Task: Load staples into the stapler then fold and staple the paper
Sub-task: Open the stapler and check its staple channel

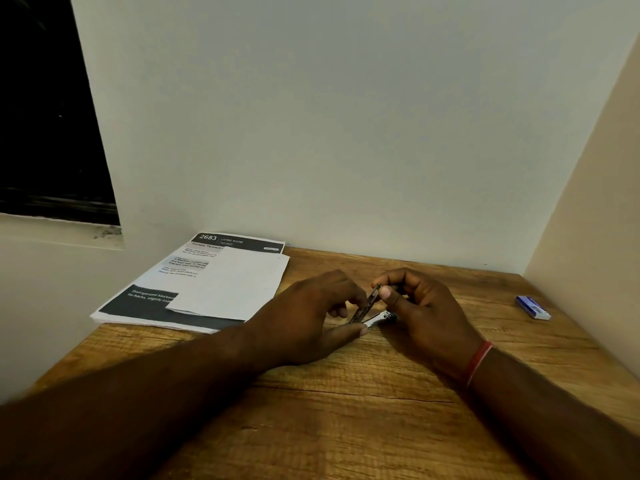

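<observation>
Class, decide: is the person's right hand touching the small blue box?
Apart. The head view shows bare wooden table between the right hand, which pinches the stapler, and the blue box.

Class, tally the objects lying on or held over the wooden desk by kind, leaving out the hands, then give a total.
stapler: 1
blue staple box: 1
printed paper stack: 1
plain white sheet: 1
Total: 4
</observation>
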Tool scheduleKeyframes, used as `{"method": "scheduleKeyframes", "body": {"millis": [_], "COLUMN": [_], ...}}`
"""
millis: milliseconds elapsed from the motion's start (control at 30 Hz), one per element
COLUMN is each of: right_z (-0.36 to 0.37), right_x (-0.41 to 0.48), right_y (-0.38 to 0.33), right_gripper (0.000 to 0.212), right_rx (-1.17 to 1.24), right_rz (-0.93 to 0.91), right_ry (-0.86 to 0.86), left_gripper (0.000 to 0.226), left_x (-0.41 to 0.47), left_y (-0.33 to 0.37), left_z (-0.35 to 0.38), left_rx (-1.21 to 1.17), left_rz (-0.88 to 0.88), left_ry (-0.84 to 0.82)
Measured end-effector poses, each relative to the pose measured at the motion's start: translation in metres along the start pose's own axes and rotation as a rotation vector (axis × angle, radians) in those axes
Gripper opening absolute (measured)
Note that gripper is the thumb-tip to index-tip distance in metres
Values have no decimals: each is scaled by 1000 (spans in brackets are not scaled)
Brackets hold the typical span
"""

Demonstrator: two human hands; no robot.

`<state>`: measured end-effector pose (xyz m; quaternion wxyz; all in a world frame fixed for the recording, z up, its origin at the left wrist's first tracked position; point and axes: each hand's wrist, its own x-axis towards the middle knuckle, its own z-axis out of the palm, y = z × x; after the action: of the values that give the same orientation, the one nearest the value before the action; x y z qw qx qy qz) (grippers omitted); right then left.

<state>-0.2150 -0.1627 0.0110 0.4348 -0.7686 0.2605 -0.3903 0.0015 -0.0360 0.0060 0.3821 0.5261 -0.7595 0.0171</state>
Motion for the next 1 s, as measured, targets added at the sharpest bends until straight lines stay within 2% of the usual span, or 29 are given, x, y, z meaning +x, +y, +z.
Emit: {"method": "scheduleKeyframes", "body": {"millis": [200, 533, 700, 1000], "right_z": [0, 0, 1, 4], "right_x": [-1, -1, 0, -5], "right_y": [-2, 3, 4, -3], "right_gripper": [20, 18, 20, 16], "right_rx": [-3, -18, -7, 64], "right_rz": [-4, 6, 25, 0], "right_ry": [-6, -3, 28, 50], "left_gripper": [8, 9, 10, 20], "left_x": [3, -1, -4, -3], "left_y": [1, 3, 0, -10], "left_z": [-1, -4, -5, -4], "left_rx": [30, -8, -12, -200], "left_rz": [24, -25, -128, -380], "left_ry": [99, 84, -4, 55]}}
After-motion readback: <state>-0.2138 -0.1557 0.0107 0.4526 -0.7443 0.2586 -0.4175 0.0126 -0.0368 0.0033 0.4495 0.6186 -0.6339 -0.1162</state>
